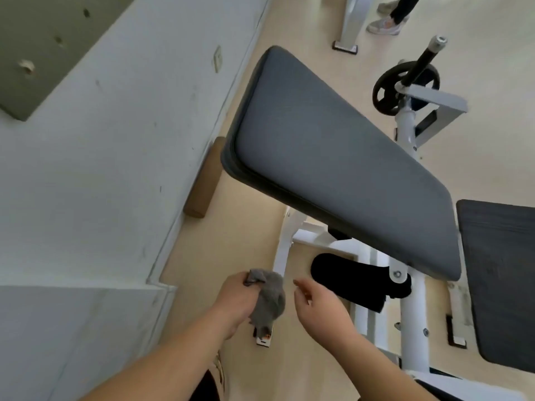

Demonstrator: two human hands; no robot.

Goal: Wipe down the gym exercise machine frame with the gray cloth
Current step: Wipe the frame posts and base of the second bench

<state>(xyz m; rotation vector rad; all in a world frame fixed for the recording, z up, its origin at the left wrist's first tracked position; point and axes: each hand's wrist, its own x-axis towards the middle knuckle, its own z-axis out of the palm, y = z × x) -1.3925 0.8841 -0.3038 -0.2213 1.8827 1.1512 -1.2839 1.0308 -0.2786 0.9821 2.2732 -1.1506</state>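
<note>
1. I saw the gray cloth [267, 299] as a soft, crumpled bunch, low in the near middle of the view. It hung in front of a slim white bar of the machine frame [411, 337]. I could not tell whether it touched the bar.
2. The left hand [236, 299] gripped the cloth's upper end, fingers curled round it, with the rest drooping below the fist.
3. The right hand [318, 308] sat just right of the cloth, apart from it, fingers loosely spread and holding nothing.
4. The frame was smooth white-painted metal tubing, square and round in section, with a bolted bracket under the pad.
5. A long, gray, rounded-corner padded bench [333, 146] slanted above the hands, its vinyl surface matte.
6. A black cushioned roller [356, 279] lay beneath it, and a darker textured pad [503, 285] stood at the right edge.
7. Far right, a round black weight plate [388, 91] sat on a sleeve.
8. On the left, a brown cylinder [205, 178] lay on the beige floor [231, 285] against the pale scuffed wall [115, 140].
9. At the far top, another person's sneakers [385, 24] showed.
</note>
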